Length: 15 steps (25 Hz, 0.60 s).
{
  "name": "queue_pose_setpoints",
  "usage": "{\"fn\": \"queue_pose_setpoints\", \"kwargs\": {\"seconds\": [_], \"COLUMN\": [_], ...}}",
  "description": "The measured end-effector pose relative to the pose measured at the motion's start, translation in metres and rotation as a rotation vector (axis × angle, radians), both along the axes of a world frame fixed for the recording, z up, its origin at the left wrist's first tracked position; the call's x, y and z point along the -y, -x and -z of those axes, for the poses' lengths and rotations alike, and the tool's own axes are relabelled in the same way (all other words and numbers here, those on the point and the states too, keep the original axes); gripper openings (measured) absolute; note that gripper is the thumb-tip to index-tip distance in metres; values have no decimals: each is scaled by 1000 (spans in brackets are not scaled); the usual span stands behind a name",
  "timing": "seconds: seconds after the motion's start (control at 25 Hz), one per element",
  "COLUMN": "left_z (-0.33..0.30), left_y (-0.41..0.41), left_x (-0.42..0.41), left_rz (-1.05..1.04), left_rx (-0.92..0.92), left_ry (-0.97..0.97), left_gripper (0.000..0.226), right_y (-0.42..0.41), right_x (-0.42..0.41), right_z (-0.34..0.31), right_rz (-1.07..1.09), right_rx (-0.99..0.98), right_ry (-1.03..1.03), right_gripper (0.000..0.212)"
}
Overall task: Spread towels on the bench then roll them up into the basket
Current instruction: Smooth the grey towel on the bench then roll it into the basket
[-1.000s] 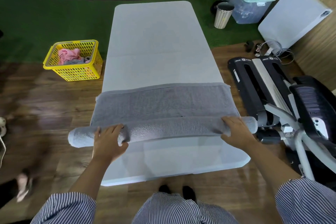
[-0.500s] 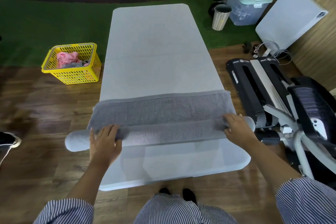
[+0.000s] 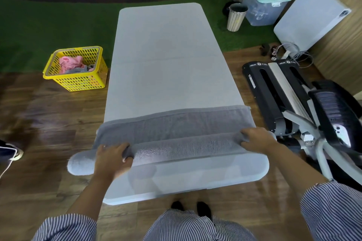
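A grey towel lies across the near end of the white bench, partly rolled into a long tube along its near edge. The roll's left end sticks out past the bench side. My left hand grips the roll near that left end, fingers curled over its top. My right hand grips the roll's right end the same way. A flat strip of towel is still spread beyond the roll. The yellow basket stands on the floor left of the bench, with pink and grey cloth inside.
A black and grey exercise machine stands close to the bench's right side. A slatted bin, a clear storage box and a leaning white panel are at the far right. Someone's foot shows at the left edge.
The roll has moved away from me up the bench and grown thicker, and the flat strip beyond it is narrower. Both hands moved forward with it and now curl over its top.
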<state>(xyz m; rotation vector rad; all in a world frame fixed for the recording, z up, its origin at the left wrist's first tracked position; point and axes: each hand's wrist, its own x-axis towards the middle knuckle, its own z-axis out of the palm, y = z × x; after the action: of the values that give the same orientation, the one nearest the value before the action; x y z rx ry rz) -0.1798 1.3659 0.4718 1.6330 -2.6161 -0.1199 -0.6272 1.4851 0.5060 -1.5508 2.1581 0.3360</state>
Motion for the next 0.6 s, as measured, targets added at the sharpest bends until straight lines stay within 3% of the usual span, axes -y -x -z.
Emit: {"fn": "queue_pose_setpoints", "kwargs": {"seconds": [0.12,0.24,0.4,0.52,0.6], "left_z": [-2,3,7,-5,-11], "left_y": [0,7,8,7,4], "left_x": [5,2,1,1,3], "left_rz": [-27,-60,-58,-28,-5], "left_rx": [-28,-64,-9,29,7], "left_ry": [61,52,-57,-71,-125], "left_gripper": [42,45,59,41,38], "right_y": [-4,-11,-12,-14,-15], "right_x": [6,10,4,5,7], "right_z": [-1,11,21,10,-5], "right_rz": [-23,-15,-53,-44,-38], "right_rx": [-52,18,41,3,-36], "right_ry": [150,341,210,223,100], "right_gripper": [31,36,56,37,23]}}
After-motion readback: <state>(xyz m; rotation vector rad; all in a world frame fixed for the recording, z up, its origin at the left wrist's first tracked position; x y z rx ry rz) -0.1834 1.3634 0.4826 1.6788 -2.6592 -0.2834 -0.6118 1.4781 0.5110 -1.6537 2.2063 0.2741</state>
